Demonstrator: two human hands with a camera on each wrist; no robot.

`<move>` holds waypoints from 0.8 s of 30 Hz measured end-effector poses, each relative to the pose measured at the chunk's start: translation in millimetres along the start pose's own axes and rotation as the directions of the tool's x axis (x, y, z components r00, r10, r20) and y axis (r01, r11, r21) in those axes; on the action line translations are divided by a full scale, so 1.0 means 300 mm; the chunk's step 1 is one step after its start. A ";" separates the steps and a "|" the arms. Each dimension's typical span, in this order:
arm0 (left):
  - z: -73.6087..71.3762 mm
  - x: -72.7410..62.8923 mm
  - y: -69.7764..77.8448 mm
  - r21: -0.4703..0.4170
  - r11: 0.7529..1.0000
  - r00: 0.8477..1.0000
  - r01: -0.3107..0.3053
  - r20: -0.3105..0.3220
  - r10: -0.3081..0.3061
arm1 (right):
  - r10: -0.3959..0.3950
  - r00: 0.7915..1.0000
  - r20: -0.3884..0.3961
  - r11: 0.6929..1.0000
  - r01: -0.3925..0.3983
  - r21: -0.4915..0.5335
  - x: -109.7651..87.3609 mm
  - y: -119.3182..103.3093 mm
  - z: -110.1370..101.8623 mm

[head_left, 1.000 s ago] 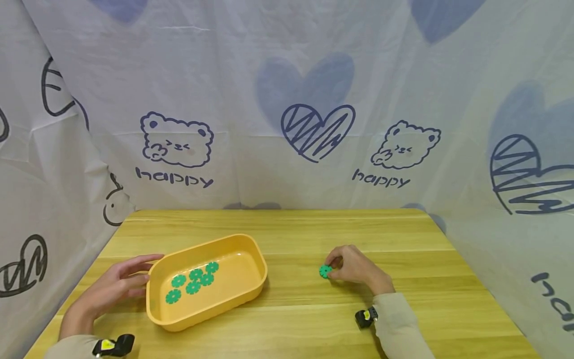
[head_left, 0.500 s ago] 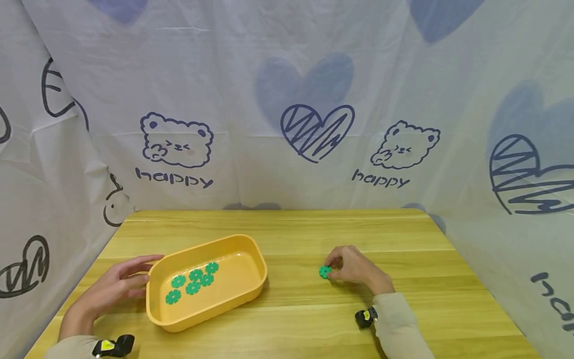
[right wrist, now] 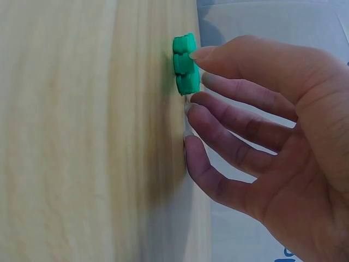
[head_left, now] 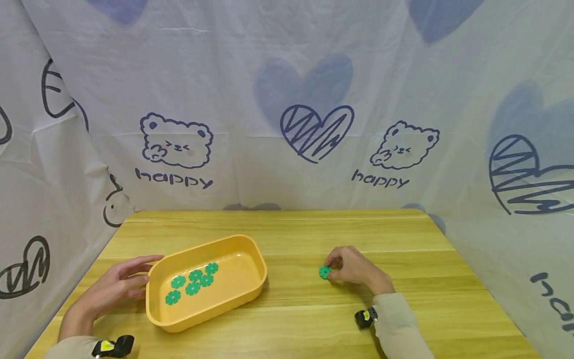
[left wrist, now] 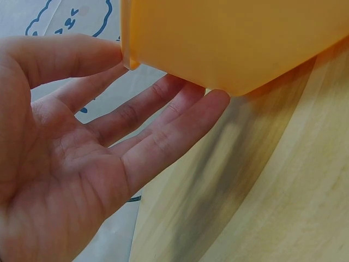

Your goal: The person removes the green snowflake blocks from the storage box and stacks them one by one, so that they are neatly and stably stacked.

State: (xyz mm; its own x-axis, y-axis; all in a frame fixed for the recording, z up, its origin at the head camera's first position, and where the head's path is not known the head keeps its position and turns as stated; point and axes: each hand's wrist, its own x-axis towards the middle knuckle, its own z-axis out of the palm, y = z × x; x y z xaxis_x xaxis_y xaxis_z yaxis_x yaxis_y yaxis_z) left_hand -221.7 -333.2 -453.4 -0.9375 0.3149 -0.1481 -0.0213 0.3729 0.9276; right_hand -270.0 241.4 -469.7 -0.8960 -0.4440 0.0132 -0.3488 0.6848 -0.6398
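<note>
My left hand (head_left: pixel 109 286) lies against the near-left end of a yellow plastic basin (head_left: pixel 211 306), its extended fingertips at the outer wall and rim. The left wrist view shows the fingers (left wrist: pixel 163 139) reaching up to the basin's wall (left wrist: pixel 229 43). Inside the basin lie several green notched discs (head_left: pixel 193 288), grouped toward its left half. On the right side of the table, my right hand (head_left: pixel 356 267) pinches another green notched disc (head_left: pixel 325 272) at its edge. In the right wrist view the thumb tip overlaps that disc (right wrist: pixel 184 64), while the other fingers curl close above the tabletop.
The wooden table (head_left: pixel 287 334) spreads around the basin and both hands. A pale curtain (head_left: pixel 242 75) printed with hearts and bears hangs behind the table and along both sides. A small black camera (head_left: pixel 366 317) sits on the right wrist, another black camera (head_left: pixel 114 346) on the left.
</note>
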 end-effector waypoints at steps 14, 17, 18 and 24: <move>-0.001 0.000 -0.003 -0.007 1.000 1.000 -0.011 0.002 0.011 | -0.007 1.000 -0.009 1.000 0.006 -0.021 0.000 -0.005 -0.004; -0.002 0.001 -0.006 -0.006 1.000 1.000 -0.015 0.003 0.015 | -0.003 1.000 -0.010 1.000 0.003 -0.026 0.000 -0.008 -0.005; -0.002 0.001 -0.007 -0.005 1.000 1.000 -0.017 0.003 0.017 | -0.002 1.000 -0.010 1.000 0.001 -0.028 -0.001 -0.009 -0.005; 0.000 0.001 -0.009 0.004 1.000 1.000 -0.013 -0.001 0.013 | 0.015 1.000 -0.009 0.999 -0.015 -0.030 -0.002 -0.013 -0.007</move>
State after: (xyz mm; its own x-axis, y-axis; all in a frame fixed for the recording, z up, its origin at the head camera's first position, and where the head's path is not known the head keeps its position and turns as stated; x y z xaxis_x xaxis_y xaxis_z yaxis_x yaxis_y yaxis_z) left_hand -222.0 -334.1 -456.0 -0.9381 0.3188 -0.1353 -0.0073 0.3724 0.9280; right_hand -268.7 240.1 -465.5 -0.9035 -0.4285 0.0104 -0.3432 0.7086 -0.6166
